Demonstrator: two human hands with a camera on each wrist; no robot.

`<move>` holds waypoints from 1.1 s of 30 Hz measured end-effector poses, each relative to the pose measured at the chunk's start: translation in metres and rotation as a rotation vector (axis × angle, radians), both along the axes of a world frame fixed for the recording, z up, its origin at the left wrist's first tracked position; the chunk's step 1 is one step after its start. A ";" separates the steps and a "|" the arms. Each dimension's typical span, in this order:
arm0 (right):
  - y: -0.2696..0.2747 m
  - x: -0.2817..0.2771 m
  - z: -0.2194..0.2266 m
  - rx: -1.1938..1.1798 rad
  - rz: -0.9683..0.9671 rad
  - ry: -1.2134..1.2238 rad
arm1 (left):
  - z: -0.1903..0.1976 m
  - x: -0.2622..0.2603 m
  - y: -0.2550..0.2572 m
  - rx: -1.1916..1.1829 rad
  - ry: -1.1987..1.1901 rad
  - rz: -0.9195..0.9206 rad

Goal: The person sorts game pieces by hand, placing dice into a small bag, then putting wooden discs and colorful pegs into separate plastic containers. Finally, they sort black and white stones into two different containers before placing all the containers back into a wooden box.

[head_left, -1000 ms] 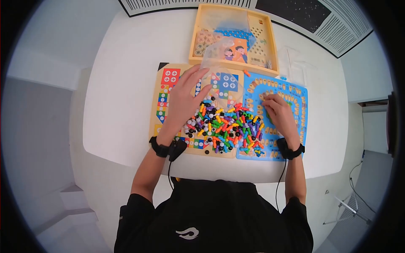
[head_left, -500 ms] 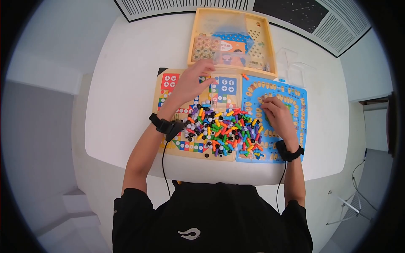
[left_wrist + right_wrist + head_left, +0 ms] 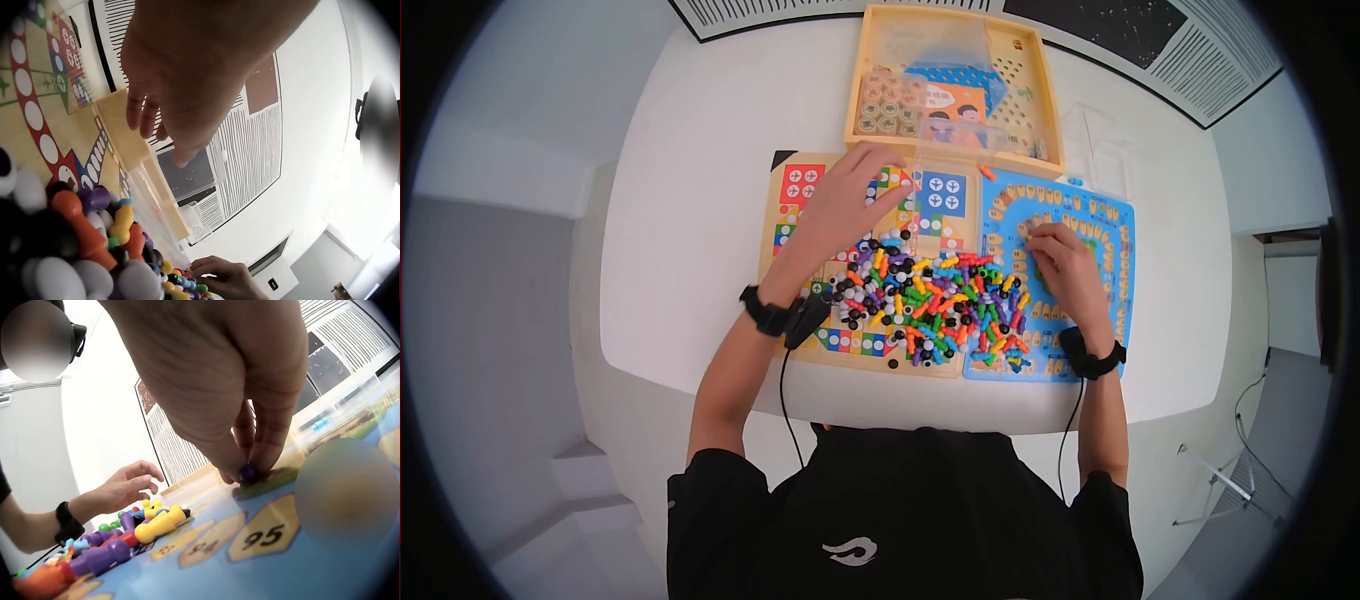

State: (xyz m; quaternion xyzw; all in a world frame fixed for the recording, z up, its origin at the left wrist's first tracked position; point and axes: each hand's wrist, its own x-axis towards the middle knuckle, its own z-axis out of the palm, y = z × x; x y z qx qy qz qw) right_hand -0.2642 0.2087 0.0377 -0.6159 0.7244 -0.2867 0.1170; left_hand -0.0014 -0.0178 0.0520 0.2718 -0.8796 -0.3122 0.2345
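Above the wooden game board (image 3: 782, 275) my left hand (image 3: 835, 220) hovers with relaxed, spread fingers, holding nothing. Just right of its fingertips stands a clear plastic box (image 3: 965, 137), at the edge of the wooden tray. Between finger and thumb, my right hand (image 3: 212, 381) pinches a dark purple piece (image 3: 249, 473) low over the blue numbered board (image 3: 275, 572); the fingers partly cover the piece. A heap of colourful pegs and black and white pieces (image 3: 930, 305) spreads across both boards, below and between my hands.
Behind the boards is a wooden tray (image 3: 1055, 120) with round wooden discs (image 3: 885, 105), an orange booklet (image 3: 950, 97) and a blue perforated sheet. Clear plastic containers (image 3: 1112, 165) stand to its right. A small orange peg (image 3: 987, 173) lies near the tray's front edge.
The clear plastic, earlier blurred and raised by my left hand, now stands on the board beside the tray. My left hand has separated from it. My right hand has hardly moved.
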 end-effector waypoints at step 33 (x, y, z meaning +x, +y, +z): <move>-0.098 0.002 -0.010 -0.016 -0.039 0.180 | -0.020 0.034 0.077 -0.079 -0.119 -0.102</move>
